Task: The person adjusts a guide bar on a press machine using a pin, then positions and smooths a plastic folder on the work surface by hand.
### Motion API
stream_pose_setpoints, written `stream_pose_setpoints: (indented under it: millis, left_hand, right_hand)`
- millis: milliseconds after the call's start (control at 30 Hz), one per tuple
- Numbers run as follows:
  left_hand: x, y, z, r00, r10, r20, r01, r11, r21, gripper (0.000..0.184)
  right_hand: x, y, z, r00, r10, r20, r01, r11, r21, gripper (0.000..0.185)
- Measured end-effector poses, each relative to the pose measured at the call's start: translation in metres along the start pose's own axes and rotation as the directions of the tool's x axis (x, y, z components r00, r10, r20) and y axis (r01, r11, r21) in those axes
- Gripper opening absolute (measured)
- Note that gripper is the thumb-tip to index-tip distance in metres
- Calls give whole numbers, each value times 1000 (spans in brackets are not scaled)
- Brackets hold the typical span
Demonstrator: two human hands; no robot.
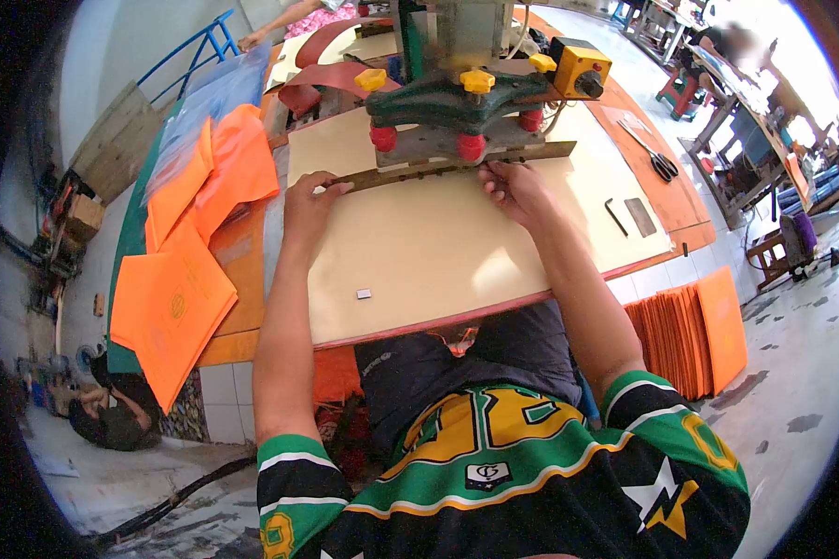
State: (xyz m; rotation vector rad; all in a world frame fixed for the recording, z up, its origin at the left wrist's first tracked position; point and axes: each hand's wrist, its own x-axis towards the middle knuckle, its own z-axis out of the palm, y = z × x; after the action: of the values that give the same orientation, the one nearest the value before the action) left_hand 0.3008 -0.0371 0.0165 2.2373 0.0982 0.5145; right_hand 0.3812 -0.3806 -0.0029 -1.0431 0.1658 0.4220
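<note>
A long, narrow metal bar lies slantwise across the cream board, just in front of the press head. My left hand grips the bar's left end, its thumb along the near edge. Farther right, my right hand is closed in a pinch against the bar's near edge, fingers curled under. Whatever small part sits between those fingertips is hidden. Red knobs and yellow knobs are fitted to the green press frame above the bar.
Orange printed sheets are piled at left beside clear plastic. A hex key, dark metal plate, scissors and small white block lie around. Orange pieces stand stacked at right. Other people are nearby.
</note>
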Motion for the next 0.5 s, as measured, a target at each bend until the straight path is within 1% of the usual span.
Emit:
stream_pose_setpoints:
  millis: [33,100,167,233,267,300,333,400,433,500]
  left_hand:
    - [-1,4,2,1000,-20,-19,20,1000,-5,21]
    - [2,0,2,1000,-15,-6,15,1000,-2,22]
    - [4,-6,3,1000,-13,3,13,1000,3,22]
    - [5,-12,5,999,-36,16,37,996,-84,23]
    - [6,-15,5,999,-36,15,37,996,-83,23]
    - [7,-16,4,1000,2,9,-2,998,-55,23]
    - [8,-18,4,999,41,3,-41,999,-27,23]
    - [7,-18,5,999,34,2,-34,999,-32,23]
    - [7,-18,5,1000,25,0,-25,999,-36,22]
    - [8,-21,6,1000,29,3,-29,997,-71,23]
  right_hand:
    - [-1,-1,0,1000,-3,-7,3,1000,3,12]
    - [-1,-3,0,997,52,58,-54,998,22,15]
    - [0,-4,-5,995,78,69,-80,996,30,15]
    - [1,-2,-6,991,104,89,-108,994,36,15]
    - [1,0,-6,995,73,74,-73,997,3,16]
    - [1,2,-6,997,41,58,-39,999,-31,17]
    - [2,4,-6,998,39,58,-38,999,-31,17]
    - [2,6,-5,999,-29,45,33,995,-92,17]
    - [3,7,-3,999,-31,44,35,995,-92,17]
    - [5,7,-1,997,-72,40,76,990,-118,10]
